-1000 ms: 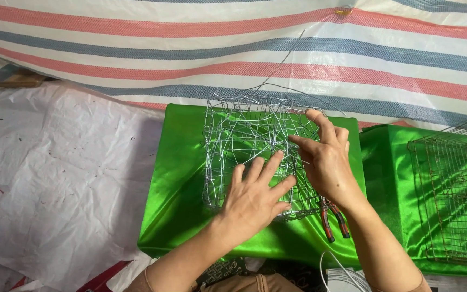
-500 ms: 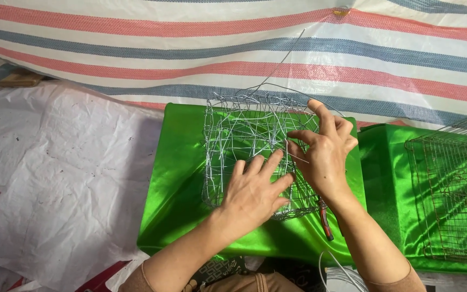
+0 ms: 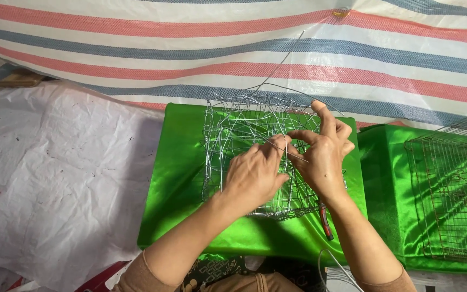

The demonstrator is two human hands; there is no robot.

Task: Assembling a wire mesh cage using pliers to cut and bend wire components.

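Lying under both hands (image 3: 290, 165), wire basket (image 3: 239, 127)

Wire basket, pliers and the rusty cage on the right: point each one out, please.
Wire basket (image 3: 228, 127), head view, on its upper left mesh.
Pliers (image 3: 326, 221), head view, on the red handle below the right wrist.
Rusty cage (image 3: 452, 194), head view, on the middle of its grid top.

Rusty wire cage (image 3: 452, 197) at right, striped tarp (image 3: 136, 48) behind, w/ white sheet (image 3: 55, 178).
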